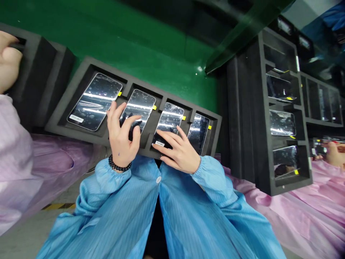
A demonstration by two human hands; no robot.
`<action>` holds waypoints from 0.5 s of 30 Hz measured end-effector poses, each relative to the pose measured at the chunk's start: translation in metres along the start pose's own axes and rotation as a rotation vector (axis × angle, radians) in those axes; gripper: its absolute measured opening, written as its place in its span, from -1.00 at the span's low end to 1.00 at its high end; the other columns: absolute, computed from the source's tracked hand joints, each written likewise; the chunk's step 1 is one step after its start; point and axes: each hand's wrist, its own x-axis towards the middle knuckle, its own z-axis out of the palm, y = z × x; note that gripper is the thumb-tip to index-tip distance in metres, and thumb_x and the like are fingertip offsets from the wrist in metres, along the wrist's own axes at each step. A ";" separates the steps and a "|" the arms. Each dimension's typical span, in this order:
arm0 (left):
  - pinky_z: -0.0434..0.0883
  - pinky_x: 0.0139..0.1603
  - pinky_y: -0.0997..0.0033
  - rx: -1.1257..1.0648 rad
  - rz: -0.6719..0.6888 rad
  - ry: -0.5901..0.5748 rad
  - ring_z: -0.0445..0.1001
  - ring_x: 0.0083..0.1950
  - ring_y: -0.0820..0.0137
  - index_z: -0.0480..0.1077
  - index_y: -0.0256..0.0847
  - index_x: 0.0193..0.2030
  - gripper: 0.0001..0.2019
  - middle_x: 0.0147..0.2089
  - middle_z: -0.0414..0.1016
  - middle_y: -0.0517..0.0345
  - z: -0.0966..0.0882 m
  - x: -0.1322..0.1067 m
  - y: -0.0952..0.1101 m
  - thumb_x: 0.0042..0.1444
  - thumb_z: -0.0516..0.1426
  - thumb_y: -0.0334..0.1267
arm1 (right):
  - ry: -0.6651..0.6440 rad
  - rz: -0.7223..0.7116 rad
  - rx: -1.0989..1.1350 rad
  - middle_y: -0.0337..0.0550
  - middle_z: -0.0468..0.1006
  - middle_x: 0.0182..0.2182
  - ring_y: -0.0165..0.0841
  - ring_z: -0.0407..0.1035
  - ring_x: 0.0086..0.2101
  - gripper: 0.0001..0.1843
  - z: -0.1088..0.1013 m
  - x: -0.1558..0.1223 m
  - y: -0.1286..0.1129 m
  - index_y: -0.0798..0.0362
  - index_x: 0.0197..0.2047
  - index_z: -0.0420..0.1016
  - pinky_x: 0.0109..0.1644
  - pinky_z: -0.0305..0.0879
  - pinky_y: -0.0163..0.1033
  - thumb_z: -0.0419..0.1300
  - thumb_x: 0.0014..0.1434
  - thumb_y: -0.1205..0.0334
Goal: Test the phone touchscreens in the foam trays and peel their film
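Observation:
A black foam tray lies tilted before me with several phones in separate slots, each wrapped in shiny film with a small yellow tab. My left hand, a dark bead bracelet at the wrist, rests with spread fingers on the second phone from the left. My right hand lies flat, fingers stretched over the lower end of the third phone, near its white label. The first phone and the fourth phone are untouched. Both sleeves are blue.
A second black foam tray stands at the right, holding several filmed phones. More dark trays sit behind it. People in pink sleeves work at both sides: one hand grips a foam block at the far left, another hand shows at the far right. Green surface lies beyond.

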 end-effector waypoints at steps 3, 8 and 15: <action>0.06 0.57 -0.19 -0.003 0.004 0.007 -0.03 0.58 0.08 0.47 -0.14 0.09 -0.69 0.45 0.19 -0.06 0.000 0.000 0.000 0.38 -0.03 -0.20 | -0.008 0.011 0.014 0.06 0.22 0.43 -0.13 0.24 0.31 -0.57 -0.002 0.000 0.003 -0.04 0.23 0.48 0.49 -0.13 0.33 0.00 0.44 0.03; 0.06 0.56 -0.23 -0.003 -0.015 -0.011 -0.04 0.58 0.07 0.47 -0.12 0.09 -0.68 0.46 0.18 -0.03 -0.001 0.000 0.001 0.38 -0.04 -0.18 | 0.043 0.209 -0.033 0.10 0.24 0.41 -0.09 0.25 0.29 -0.58 -0.009 -0.018 0.012 -0.01 0.21 0.51 0.47 -0.10 0.34 0.01 0.44 0.05; 0.01 0.60 -0.19 0.000 -0.028 -0.030 -0.05 0.59 0.06 0.48 -0.15 0.09 -0.64 0.48 0.17 0.04 -0.001 0.000 0.001 0.37 -0.06 -0.14 | 0.061 0.153 0.037 -0.02 0.31 0.38 -0.11 0.30 0.24 -0.64 -0.009 -0.043 0.008 -0.08 0.08 0.61 0.48 -0.08 0.30 0.03 0.42 0.11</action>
